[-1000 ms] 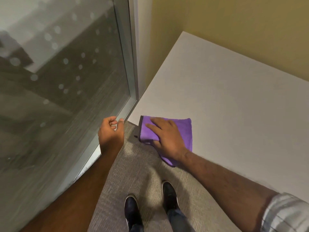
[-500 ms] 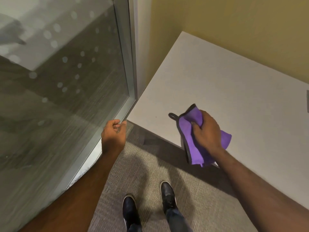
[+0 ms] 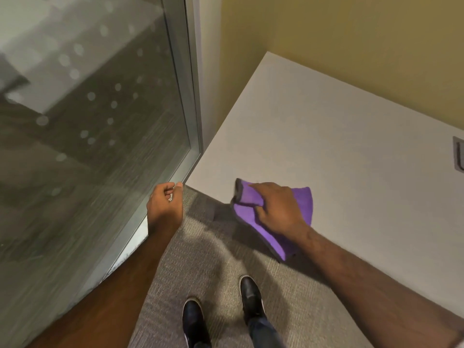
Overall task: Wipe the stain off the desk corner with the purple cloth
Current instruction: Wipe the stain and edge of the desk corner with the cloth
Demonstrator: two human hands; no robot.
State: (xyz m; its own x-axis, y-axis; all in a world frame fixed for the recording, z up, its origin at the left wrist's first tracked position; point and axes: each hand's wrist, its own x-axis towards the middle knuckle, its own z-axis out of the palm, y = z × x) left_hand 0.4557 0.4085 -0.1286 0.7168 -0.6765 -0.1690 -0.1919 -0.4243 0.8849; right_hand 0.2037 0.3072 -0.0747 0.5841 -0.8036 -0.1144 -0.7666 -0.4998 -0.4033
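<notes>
The purple cloth [image 3: 303, 204] with a dark hem lies on the front edge of the white desk [image 3: 326, 136], one flap hanging over the edge. My right hand [image 3: 276, 209] presses down on it with fingers gripping the fabric, a little right of the desk's near-left corner [image 3: 190, 183]. My left hand [image 3: 164, 205] hovers beside that corner, off the desk, its fingers loosely curled and holding nothing. I cannot make out a stain on the desk surface.
A glass wall with a metal frame [image 3: 193, 121] stands close on the left. A yellow wall [image 3: 351, 46] backs the desk. A grey inset [image 3: 459, 156] sits at the desk's right edge. My shoes [image 3: 248, 297] stand on grey carpet.
My right hand first carried the cloth from the corner to the right and lifted it bunched. Now it has come back leftward and pressed the cloth down on the desk edge. The left hand barely moved.
</notes>
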